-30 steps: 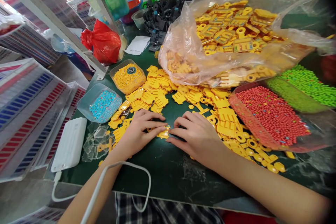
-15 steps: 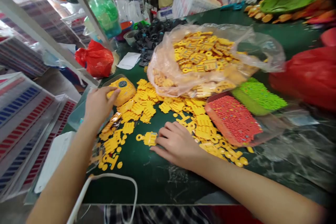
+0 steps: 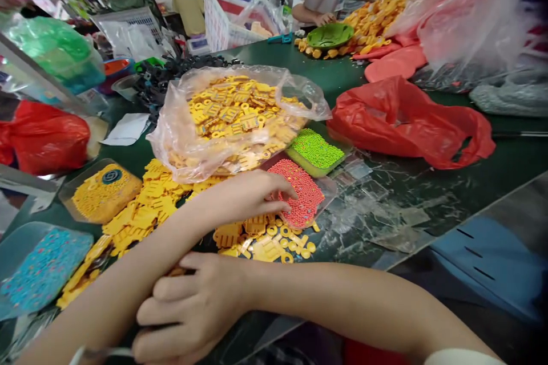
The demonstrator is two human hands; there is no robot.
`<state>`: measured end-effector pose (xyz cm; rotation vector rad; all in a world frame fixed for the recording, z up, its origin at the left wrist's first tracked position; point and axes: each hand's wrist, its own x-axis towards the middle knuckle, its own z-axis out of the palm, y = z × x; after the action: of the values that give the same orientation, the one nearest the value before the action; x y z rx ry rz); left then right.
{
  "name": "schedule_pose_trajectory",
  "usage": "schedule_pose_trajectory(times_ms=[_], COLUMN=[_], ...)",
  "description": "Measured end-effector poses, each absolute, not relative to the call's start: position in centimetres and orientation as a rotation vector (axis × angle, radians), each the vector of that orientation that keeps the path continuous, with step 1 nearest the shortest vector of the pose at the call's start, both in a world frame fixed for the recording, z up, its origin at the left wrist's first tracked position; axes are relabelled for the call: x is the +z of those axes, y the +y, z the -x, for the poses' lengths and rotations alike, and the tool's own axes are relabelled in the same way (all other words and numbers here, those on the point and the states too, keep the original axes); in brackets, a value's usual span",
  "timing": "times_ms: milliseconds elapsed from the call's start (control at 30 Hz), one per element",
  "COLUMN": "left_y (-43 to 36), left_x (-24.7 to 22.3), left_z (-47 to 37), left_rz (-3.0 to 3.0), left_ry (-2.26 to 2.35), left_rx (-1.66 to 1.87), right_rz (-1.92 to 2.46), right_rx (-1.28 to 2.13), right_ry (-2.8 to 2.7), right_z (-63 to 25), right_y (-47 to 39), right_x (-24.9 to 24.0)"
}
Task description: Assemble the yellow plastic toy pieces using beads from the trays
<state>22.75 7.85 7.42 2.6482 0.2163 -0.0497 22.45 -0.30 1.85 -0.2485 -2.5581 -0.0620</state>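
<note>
Left hand (image 3: pixel 263 188) had swung from the yellow beads (image 3: pixel 92 194) over to the red beads (image 3: pixel 302 182), crossing above the right wrist, and the whole view had turned rightward too. Its grip was slightly open, fingers curved and thumb a bit apart, right at the near side of the red lot; honestly couldn't tell if any beads were pinched. Right hand (image 3: pixel 192 302) was half curled under the left forearm, and whatever its grip had, if anything, was hidden.

Just beyond the hands, loose yellow pieces (image 3: pixel 160 182) were spread on the tabletop (image 3: pixel 286 71), with a big clear bag (image 3: pixel 169 142) of yellow pieces (image 3: pixel 226 108) behind them. So, progress-wise: a hefty pile was bagged, plenty lay outside, and I couldn't tell how complete the bagged ones were. Green beads (image 3: pixel 317 148) sat beside the red ones, blue beads (image 3: pixel 43 268) way over left, and none of the four colours had run out. Across the table, a co-worker had a hand (image 3: pixel 325 18) near a green tray (image 3: pixel 329 36).
</note>
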Motion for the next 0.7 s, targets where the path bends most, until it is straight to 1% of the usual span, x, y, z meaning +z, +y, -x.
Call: schedule_pose_trajectory(times_ms=[133, 200, 400, 533, 700], left_y=[9.1, 9.1, 8.1, 8.3, 9.3], left_x=[7.5, 7.3, 6.7, 6.3, 5.9], left_z=[-25.3, -26.3, -28.8, -29.2, -28.2], left_rz=[-2.655, -2.686, -2.741, -2.730, -2.716], left_ry=[0.268, 0.279, 0.345, 0.284, 0.298], left_rx=[-0.340, -0.473, -0.730, -0.747, -0.541], right_rz=[0.036, 0.023, 0.047, 0.079, 0.097], right_rx=[-0.286, -0.336, -0.295, -0.290, -0.314], right_ry=[-2.471, -2.451, -2.442, -2.467, -2.517], right_z=[-22.6, -22.3, -21.5, -21.9, -22.7], right_y=[-0.4, -0.4, -0.2, -0.3, -0.6], right_x=[1.4, 0.9, 0.4, 0.9, 1.8])
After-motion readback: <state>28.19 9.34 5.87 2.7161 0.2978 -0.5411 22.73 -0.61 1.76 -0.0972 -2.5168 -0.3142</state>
